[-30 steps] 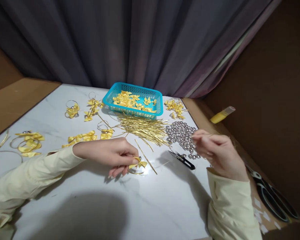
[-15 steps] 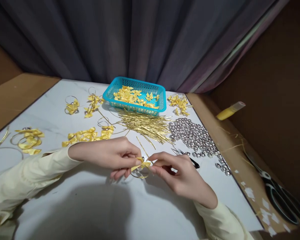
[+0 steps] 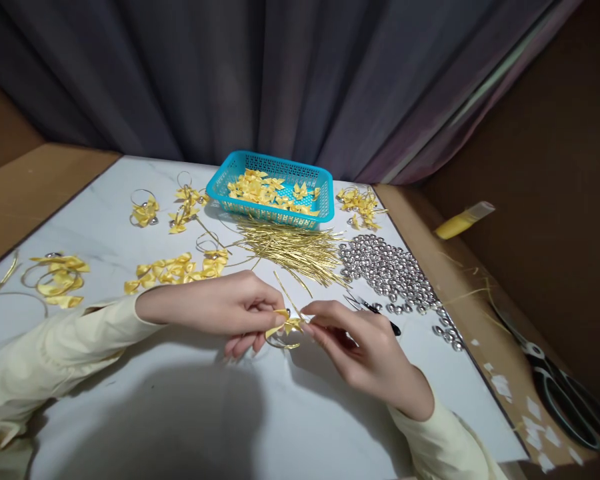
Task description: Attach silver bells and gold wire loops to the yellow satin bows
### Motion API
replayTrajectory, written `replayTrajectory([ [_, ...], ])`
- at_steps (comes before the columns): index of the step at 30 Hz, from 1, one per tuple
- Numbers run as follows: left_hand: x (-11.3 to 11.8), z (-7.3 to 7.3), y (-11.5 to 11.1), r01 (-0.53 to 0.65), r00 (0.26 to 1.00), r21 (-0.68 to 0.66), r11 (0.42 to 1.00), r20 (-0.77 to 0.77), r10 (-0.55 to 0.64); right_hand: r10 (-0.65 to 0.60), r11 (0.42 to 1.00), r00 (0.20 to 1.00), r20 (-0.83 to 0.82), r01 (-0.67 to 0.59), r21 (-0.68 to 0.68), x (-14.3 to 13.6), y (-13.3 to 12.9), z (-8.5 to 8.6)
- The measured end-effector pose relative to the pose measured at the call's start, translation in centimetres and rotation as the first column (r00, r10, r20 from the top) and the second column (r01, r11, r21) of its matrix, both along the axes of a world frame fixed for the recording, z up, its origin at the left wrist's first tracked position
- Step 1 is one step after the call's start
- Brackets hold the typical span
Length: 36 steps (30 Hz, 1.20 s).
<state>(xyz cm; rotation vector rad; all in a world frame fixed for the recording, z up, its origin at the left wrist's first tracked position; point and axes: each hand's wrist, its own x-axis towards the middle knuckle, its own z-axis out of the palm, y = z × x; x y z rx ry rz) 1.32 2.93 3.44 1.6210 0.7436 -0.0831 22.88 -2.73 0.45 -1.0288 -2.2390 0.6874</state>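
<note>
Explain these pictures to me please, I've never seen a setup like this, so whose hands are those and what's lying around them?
There's no machine here: these are a person's own bare hands, seen by a camera worn on that person's head, looking forward and down. The left hand pinches a yellow bow. The right hand has its fingertips at the bow's other side; whether they grip it is hard to tell. On the white table beyond are a turquoise basket of yellow pieces, a heap of gold strips and many silver beads. Large scissors lie off to the right.
</note>
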Motion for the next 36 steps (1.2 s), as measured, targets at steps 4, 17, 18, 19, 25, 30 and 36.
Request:
replayTrajectory([
  [4, 0.0, -0.2, 0.0, -0.018, 1.0, -0.047, 0.999, 0.001, 0.018, 0.057, 0.997, 0.998, 0.013, -0.057, 0.046, 0.0, -0.1, -0.2],
  [17, -0.1, -0.5, -0.2, -0.014, 0.999, 0.01, 1.0, 0.036, 0.014, -0.063, 0.998, 0.997, -0.038, 0.063, -0.023, -0.7, 0.1, -0.2],
  [18, -0.1, -0.5, -0.2, -0.015, 0.999, 0.023, 1.0, 0.036, 0.015, -0.078, 0.996, 0.996, -0.04, 0.076, -0.054, -0.8, 0.1, -0.2],
  [19, -0.2, -0.5, -0.3, -0.018, 0.999, 0.033, 0.999, 0.039, 0.017, -0.092, 0.993, 0.995, -0.043, 0.088, -0.082, -0.9, 0.1, -0.2],
  [25, -0.3, -0.6, -0.4, -0.047, 0.995, 0.035, 0.998, 0.09, 0.044, -0.168, 0.961, 0.982, -0.091, 0.142, -0.239, -1.0, -0.1, 0.1],
  [30, -0.1, -0.8, -0.2, -0.119, 0.981, -0.037, 0.992, 0.151, 0.123, -0.238, 0.897, 0.952, -0.192, 0.14, -0.419, -1.3, -0.3, 0.3],
  [36, 0.2, -0.9, -0.2, -0.187, 0.946, -0.099, 0.977, 0.25, 0.207, -0.412, 0.704, 0.828, -0.38, 0.025, -0.709, -1.7, -0.3, 0.9],
])
